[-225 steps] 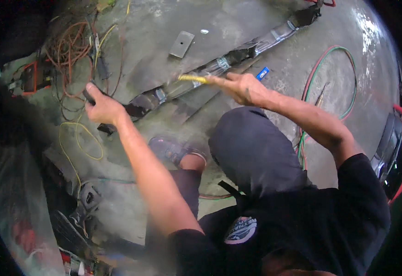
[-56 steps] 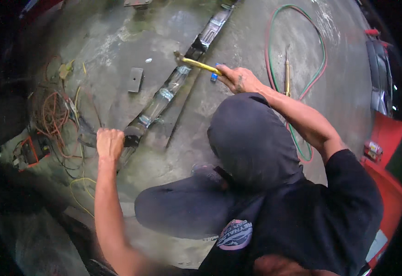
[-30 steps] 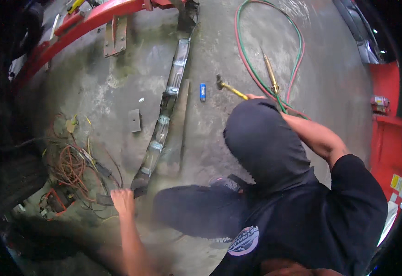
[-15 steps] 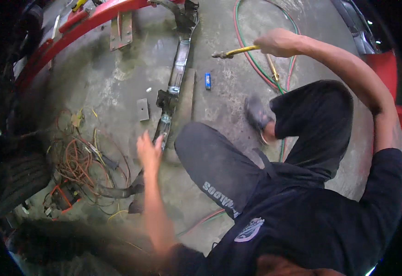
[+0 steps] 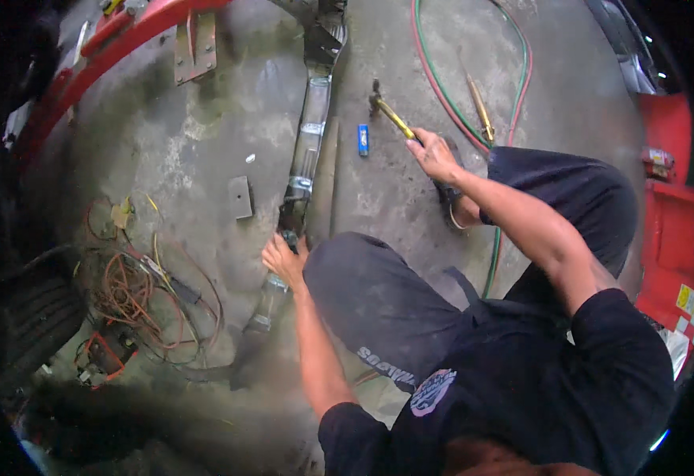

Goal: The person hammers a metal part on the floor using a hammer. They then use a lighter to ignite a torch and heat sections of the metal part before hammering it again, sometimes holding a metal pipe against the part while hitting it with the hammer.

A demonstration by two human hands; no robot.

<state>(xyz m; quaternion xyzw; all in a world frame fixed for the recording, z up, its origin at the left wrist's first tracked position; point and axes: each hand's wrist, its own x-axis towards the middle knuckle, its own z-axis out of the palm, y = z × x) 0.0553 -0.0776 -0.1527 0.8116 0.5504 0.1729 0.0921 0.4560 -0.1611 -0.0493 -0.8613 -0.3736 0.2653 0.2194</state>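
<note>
A grey concrete floor [image 5: 212,135] stretched around a long metal beam [image 5: 312,131] in a workshop, with a red steel frame [image 5: 144,22] curving to the left of the beam's far end. A person [image 5: 513,381] in a black T-shirt and dark trousers, knees bent, was positioned to the right of the beam's near part. A looped red-and-green hose [image 5: 432,79] lay well to the beam's right, a tangled cable heap [image 5: 124,289] to its left. The person's right hand [image 5: 436,156], right of the beam, was closed firmly around the yellow handle of a hammer [image 5: 396,119], its head apart from the metal. The left hand [image 5: 285,258] lay across the beam's near part, fingers bent; whether it clamped or merely rested could not be told. A drilled metal plate [image 5: 240,197] lay left of the beam, a small blue box [image 5: 363,140] right of it.
</note>
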